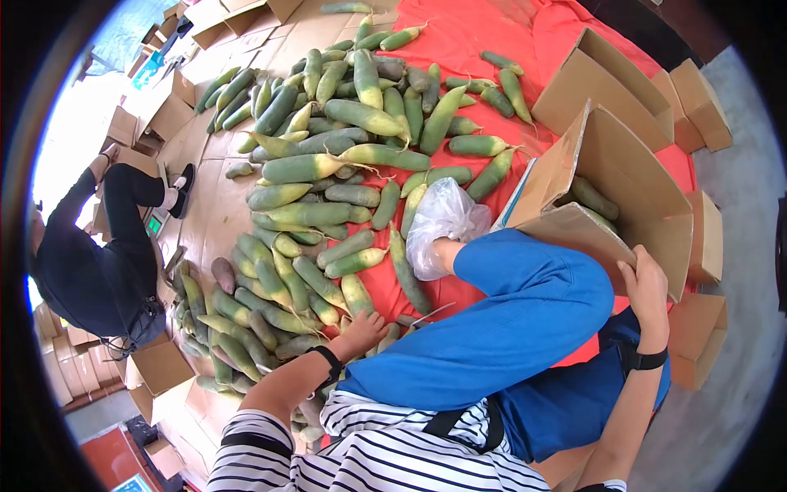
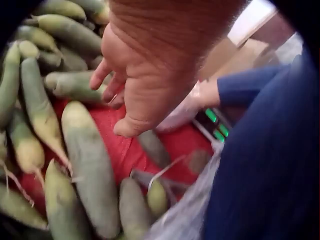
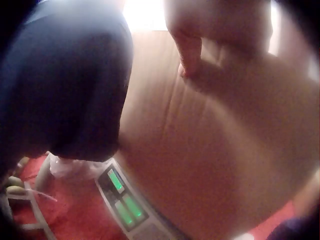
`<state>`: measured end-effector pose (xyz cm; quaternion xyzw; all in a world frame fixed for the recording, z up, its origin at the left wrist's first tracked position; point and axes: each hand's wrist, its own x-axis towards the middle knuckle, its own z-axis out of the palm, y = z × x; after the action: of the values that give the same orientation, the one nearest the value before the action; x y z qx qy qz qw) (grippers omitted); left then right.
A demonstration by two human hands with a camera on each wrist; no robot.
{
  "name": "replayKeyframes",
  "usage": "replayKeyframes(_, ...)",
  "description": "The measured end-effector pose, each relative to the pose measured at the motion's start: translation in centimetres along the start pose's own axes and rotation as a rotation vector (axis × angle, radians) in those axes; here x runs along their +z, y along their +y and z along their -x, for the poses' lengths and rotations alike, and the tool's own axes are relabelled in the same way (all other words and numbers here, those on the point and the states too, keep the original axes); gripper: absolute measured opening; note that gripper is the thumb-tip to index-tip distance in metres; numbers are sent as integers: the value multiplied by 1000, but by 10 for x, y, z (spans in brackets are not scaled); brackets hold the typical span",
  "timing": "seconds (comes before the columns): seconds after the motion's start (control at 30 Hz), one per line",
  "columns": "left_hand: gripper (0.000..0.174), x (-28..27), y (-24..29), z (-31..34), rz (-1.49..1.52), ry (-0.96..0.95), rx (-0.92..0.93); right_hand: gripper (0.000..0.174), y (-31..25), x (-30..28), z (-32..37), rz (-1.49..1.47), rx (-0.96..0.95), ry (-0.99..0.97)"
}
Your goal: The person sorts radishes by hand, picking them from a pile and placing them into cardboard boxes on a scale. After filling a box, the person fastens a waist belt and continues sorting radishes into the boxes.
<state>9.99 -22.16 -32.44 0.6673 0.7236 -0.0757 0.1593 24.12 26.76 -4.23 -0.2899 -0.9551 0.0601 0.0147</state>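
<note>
My left hand (image 1: 363, 332) hangs over the near edge of a big pile of green radishes (image 1: 316, 213). In the left wrist view its fingers are loosely bent, holding nothing, above the red cloth (image 2: 120, 145) and beside a long radish (image 2: 89, 165). With my right hand (image 1: 648, 283) I grip the near rim of an open cardboard box (image 1: 566, 230). The right wrist view has the thumb against the outer cardboard wall (image 3: 170, 150); the other fingers are mostly hidden. Inside the box lie radishes (image 1: 594, 199). A scale (image 3: 132, 207) with lit green displays shows at the box's foot.
A clear plastic bag (image 1: 447, 221) covers my foot, beside the pile. Cardboard boxes (image 1: 607, 86) line the right side of the red cloth. Across the pile at the left, another person (image 1: 98, 246) in dark clothes sits near more boxes (image 1: 160, 369). My bent blue-trousered leg (image 1: 508, 320) lies between my hands.
</note>
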Motion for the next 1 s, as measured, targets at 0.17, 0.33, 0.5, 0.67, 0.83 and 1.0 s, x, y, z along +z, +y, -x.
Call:
replayKeyframes(0.17,29,27,2,-2,-145,-45,102,22,3,2,0,6,39,-28)
replayKeyframes(0.33,29,32,7,-2,-240,-29,111,22,8,4,-1,-8,22,-27)
replayKeyframes(0.5,25,39,9,-24,-362,-234,95,22,2,1,0,0,22,-15)
replayKeyframes(0.67,23,44,6,-32,-353,-201,94,22,0,1,2,-14,14,-6)
replayKeyframes(0.83,24,36,-2,-30,-244,-153,85,22,3,1,0,3,5,-13)
replayKeyframes(1.0,21,22,-14,-25,-169,-161,201,22,-4,-5,1,-13,17,-10)
